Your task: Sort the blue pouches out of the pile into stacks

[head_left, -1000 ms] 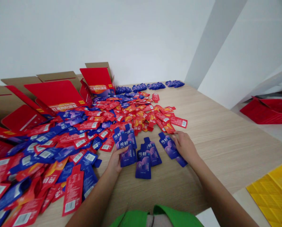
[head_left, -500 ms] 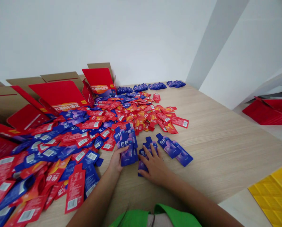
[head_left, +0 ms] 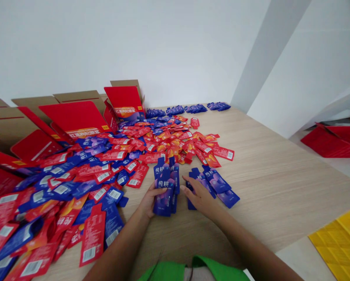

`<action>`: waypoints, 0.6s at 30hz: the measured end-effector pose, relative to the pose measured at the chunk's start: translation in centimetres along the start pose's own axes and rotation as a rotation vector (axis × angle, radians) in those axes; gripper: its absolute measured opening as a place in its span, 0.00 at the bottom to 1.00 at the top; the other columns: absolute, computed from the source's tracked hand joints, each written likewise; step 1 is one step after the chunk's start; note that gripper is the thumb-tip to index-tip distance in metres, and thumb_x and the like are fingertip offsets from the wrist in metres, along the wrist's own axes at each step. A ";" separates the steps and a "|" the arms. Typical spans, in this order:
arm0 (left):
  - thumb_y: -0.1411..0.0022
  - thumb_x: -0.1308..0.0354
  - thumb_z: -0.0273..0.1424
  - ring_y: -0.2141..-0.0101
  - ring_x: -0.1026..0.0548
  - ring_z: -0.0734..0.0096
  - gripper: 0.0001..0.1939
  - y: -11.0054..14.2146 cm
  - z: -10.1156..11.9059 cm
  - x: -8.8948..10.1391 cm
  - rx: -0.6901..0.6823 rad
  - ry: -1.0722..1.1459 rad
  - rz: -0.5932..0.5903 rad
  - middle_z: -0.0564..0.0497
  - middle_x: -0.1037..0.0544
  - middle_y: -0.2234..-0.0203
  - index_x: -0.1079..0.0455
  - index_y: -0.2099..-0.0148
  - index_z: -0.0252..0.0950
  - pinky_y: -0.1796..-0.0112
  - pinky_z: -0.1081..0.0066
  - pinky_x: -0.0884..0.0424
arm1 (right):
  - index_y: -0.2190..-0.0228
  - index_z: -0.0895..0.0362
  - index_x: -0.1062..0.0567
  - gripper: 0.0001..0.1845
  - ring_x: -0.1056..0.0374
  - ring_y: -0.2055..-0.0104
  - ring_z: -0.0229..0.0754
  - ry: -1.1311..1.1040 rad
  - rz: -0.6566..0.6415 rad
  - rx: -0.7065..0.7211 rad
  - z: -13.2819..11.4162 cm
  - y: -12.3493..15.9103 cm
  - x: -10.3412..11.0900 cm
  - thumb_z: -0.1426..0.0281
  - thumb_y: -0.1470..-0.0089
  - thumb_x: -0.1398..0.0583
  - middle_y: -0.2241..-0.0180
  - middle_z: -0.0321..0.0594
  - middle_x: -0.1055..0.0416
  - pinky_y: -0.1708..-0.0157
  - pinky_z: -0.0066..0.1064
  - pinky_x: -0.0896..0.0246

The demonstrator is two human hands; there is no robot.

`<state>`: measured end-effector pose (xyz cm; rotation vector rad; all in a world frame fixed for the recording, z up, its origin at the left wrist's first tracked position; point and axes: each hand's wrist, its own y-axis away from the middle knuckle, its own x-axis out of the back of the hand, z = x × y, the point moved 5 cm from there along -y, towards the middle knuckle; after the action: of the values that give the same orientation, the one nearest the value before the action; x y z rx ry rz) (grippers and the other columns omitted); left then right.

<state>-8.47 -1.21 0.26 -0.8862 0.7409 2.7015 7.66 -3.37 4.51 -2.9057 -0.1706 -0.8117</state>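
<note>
My left hand (head_left: pixel 150 201) grips several blue sachets (head_left: pixel 163 199), fanned out with the thumb across the front one. To its right, my right hand (head_left: pixel 199 195) is over another group of blue sachets (head_left: pixel 217 181) lying overlapped on the table. Its thumb and index finger are apart and point toward the left hand; the other fingers are partly hidden. The right hand covers part of the sachets beneath it. Beyond both hands spreads a large heap of mixed red sachets (head_left: pixel 175 148) and blue ones.
Red cardboard boxes (head_left: pixel 75 113) with raised flaps stand along the left and back. Several bundles of blue sachets (head_left: pixel 195 108) line the wooden table's (head_left: pixel 268 175) far edge by the wall. A red bag-like object (head_left: pixel 333 140) and a yellow quilted item (head_left: pixel 339 242) are off to the right.
The sachets under my right hand have shifted right, against the other blue ones. My left hand has moved slightly right with its sachets. The right hand's fingers have drawn together somewhat.
</note>
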 end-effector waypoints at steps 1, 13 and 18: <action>0.57 0.37 0.19 0.70 0.21 0.65 0.24 0.0 -0.1 0.0 0.002 -0.019 0.005 0.46 0.20 0.66 0.31 0.55 0.33 0.66 0.69 0.25 | 0.53 0.55 0.31 0.21 0.36 0.48 0.48 -0.139 -0.017 -0.031 -0.2 -0.3 -0.5 0.59 0.44 0.49 0.51 0.47 0.30 0.47 0.44 0.43; 0.59 0.38 0.20 0.73 0.22 0.66 0.18 0.2 -0.4 0.4 -0.001 -0.002 0.048 0.46 0.20 0.71 0.28 0.61 0.31 0.68 0.67 0.25 | 0.50 0.50 0.36 0.24 0.29 0.70 0.43 -0.821 -0.136 -0.524 0.3 -0.6 -4.3 0.68 0.50 0.51 0.68 0.37 0.25 0.77 0.32 0.35; 0.58 0.36 0.21 0.75 0.23 0.67 0.18 0.3 -0.6 -0.1 -0.003 -0.047 0.036 0.47 0.20 0.72 0.29 0.61 0.31 0.70 0.67 0.25 | 0.52 0.50 0.35 0.23 0.29 0.61 0.43 -0.761 -0.070 -0.450 1.0 -0.8 -4.5 0.70 0.52 0.50 0.60 0.37 0.26 0.68 0.34 0.32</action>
<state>-8.20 -1.82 0.00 -0.8150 0.7507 2.7453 4.23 -2.78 1.38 -3.4916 -0.1682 0.3468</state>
